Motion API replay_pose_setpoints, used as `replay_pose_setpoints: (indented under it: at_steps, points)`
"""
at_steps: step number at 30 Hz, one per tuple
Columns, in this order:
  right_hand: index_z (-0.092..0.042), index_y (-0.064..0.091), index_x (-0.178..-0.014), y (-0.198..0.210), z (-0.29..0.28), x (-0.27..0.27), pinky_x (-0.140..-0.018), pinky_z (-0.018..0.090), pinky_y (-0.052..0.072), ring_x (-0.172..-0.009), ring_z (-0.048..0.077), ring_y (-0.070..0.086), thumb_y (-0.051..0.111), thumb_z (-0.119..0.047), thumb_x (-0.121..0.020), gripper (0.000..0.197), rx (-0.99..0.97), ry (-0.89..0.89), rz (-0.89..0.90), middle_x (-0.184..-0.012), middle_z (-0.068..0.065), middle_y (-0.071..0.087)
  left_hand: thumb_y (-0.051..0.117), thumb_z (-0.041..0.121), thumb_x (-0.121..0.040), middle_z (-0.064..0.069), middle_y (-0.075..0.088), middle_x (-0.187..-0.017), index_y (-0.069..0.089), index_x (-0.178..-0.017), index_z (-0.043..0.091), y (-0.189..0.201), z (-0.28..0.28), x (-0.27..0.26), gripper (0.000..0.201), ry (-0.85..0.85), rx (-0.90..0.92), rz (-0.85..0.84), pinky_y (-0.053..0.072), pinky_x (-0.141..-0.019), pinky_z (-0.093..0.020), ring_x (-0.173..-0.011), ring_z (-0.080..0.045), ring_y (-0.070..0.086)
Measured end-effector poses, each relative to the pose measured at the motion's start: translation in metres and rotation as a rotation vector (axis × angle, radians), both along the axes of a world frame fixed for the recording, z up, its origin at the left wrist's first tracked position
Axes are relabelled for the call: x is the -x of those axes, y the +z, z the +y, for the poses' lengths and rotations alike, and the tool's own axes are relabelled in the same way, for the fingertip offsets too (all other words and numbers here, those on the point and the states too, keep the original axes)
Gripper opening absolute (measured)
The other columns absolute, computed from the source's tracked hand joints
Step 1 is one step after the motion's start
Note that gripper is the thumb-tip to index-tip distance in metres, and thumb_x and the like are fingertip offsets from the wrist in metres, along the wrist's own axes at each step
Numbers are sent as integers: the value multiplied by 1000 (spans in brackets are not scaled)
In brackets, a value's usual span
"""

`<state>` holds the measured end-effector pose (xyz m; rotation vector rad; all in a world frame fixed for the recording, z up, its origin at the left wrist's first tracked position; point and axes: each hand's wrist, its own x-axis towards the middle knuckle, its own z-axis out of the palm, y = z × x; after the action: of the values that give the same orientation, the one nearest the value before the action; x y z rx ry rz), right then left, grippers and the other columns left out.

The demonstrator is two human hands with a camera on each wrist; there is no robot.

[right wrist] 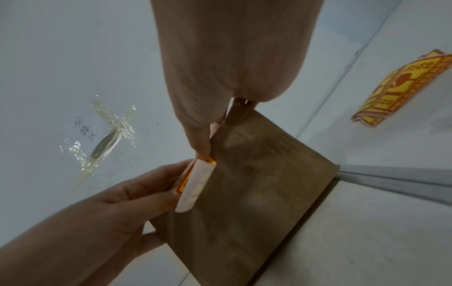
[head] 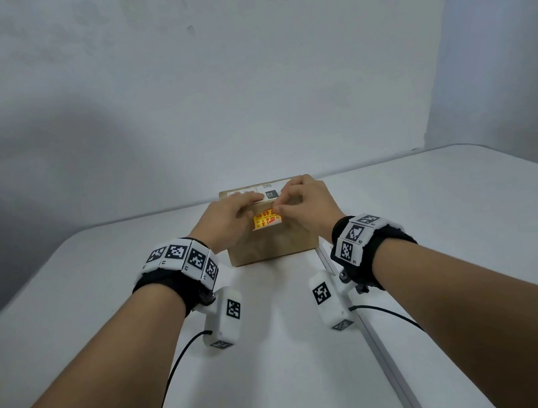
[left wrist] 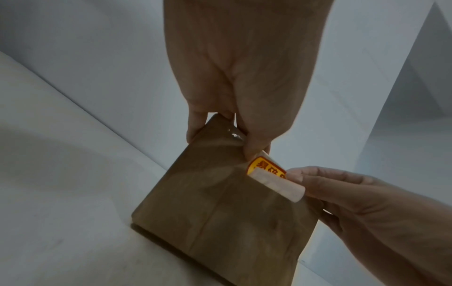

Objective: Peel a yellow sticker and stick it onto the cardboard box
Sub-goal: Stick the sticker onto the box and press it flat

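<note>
L to R across the head view: the left hand [head: 228, 221] sits on the top-left of the cardboard box [head: 271, 243], fingers curled, thumb and fingertips pinching the left end of the yellow sticker [head: 266, 221]. The box stands mid-table [head: 440, 249], near the back wall, w/ a white shipping label [head: 270, 189] on its far top. The right hand [head: 306, 205] is on the top-right, fingers curled, pinching the sticker's right end.

Left wrist view: the sticker [left wrist: 264, 166] is at the box's upper edge, w/ a pale strip [left wrist: 278, 185], prob. its lower part folded to show the underside or backing, hanging off it; can't tell which. Right wrist view shows the same pale flap [right wrist: 195, 183] against the box wall [right wrist: 257, 193]. Further right, a stack of spare yellow stickers [right wrist: 401, 91] lies on the table, well apart from the box.

Step, as I judge it: placing stage. Sticker is peeled and being laid over the box's top front edge, not yet pressed flat. Next move calls for keeping it taut btwn both hands, lowering the loose part onto the cardboard, then smoothing from one end so it doesn't crease.

Orientation: long axis runs left-right, parallel to the box's front edge; printed face points up and toward the person.
</note>
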<state>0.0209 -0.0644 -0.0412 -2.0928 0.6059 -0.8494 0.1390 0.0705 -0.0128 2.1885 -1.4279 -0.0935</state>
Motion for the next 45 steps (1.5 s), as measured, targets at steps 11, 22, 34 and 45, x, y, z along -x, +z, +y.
replay_pose_setpoints:
  at_steps: [11, 22, 34, 45]
  points:
    - [-23, 74, -75, -9, 5, -1, -102, 36, 40, -113, 20, 46, 73, -26, -74, 4, 62, -59, -28, -98, -9, 50, 58, 19, -83, 5, 55, -137, 53, -133, 34, 2, 3, 1, 53, 42, -25, 60, 36, -96, -17, -124, -15, 51]
    - [-30, 68, -73, -8, 12, -2, -100, 38, 39, -111, 17, 46, 67, -31, -76, 4, 149, -147, 52, -107, -7, 54, 68, 25, -81, 7, 61, -130, 59, -128, 31, -3, 0, -1, 48, 45, 48, 83, 33, -90, -13, -110, -4, 53]
    - [-26, 67, -74, -12, 15, -4, -97, 38, 38, -106, 17, 47, 63, -28, -77, 5, 210, -184, 68, -105, -6, 52, 67, 22, -80, 4, 63, -127, 62, -126, 27, -9, -3, -1, 46, 63, 104, 110, 35, -94, -15, -119, -12, 55]
    - [-22, 69, -78, -15, 13, -3, -96, 35, 36, -108, 15, 46, 63, -28, -77, 8, 251, -186, 82, -108, -6, 51, 66, 26, -80, 5, 65, -121, 64, -121, 31, -16, -9, -5, 42, 85, 122, 71, 41, -95, -22, -113, -15, 58]
